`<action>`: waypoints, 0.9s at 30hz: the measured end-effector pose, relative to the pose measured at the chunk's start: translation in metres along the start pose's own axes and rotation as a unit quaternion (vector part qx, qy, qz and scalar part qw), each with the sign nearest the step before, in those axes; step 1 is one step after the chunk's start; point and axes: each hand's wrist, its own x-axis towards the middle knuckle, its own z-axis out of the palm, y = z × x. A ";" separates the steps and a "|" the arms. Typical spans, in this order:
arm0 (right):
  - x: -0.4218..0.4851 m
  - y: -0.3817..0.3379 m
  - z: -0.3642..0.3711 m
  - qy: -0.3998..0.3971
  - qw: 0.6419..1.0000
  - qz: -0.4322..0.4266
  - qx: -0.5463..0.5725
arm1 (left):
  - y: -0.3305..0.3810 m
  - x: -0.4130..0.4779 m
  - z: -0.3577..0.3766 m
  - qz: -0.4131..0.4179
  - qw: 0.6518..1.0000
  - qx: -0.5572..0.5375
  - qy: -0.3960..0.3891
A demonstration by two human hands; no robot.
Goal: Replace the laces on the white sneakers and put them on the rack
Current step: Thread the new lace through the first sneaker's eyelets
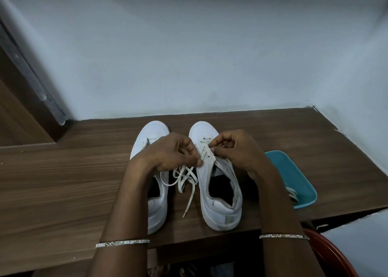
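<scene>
Biggest thing in shot is the pale wall (210, 56), which turns a corner right behind the back-right corner of the wooden counter (63, 171). A brown door panel (12, 100) sits past the counter's left end. Approx midway along the counter, close to the back edge, the 2 white sneakers stand side by side w/ toes at the wall and heels toward the front edge: left sneaker (154, 131), right sneaker (220, 211), narrow gap btw them. A teal tray (294, 171) lies near the counter's right side toward the front edge, just beside the right sneaker; can't tell if they touch. A red rim (331, 255) of smth shows below the front-right corner, no idea what it is. Both arms come in over the front edge and block a lot. The left forearm + left hand (168, 150) cover the left sneaker's middle and part of its opening, and the right forearm hides the tray's near-left side. Left hand fingers are curled, pinching the lace (181, 178) at the right sneaker's eyelet row. The right hand (237, 148) is curled too, pinching lace on the eyelets' other side. Loose lace ends lie tangled on the counter btw the shoes. A second lace (291, 193) peeks out in the tray by the right arm. Thin silver bangle (122, 243) on each forearm.
</scene>
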 end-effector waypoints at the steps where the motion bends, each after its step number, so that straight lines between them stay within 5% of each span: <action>1: 0.000 0.000 0.000 0.002 1.000 -0.004 -0.005 | 0.000 0.000 0.001 -0.005 1.000 -0.005 0.001; 11: 0.001 0.002 -0.001 -0.009 1.000 -0.009 -0.025 | 0.015 0.006 0.017 0.069 0.974 0.148 0.156; 23: 0.001 0.003 -0.001 0.030 0.998 0.048 0.007 | 0.008 -0.003 0.001 0.013 0.996 0.092 -0.008; 27: 0.002 0.002 0.000 0.032 0.997 0.065 0.037 | 0.002 0.008 0.005 0.007 0.988 0.070 0.138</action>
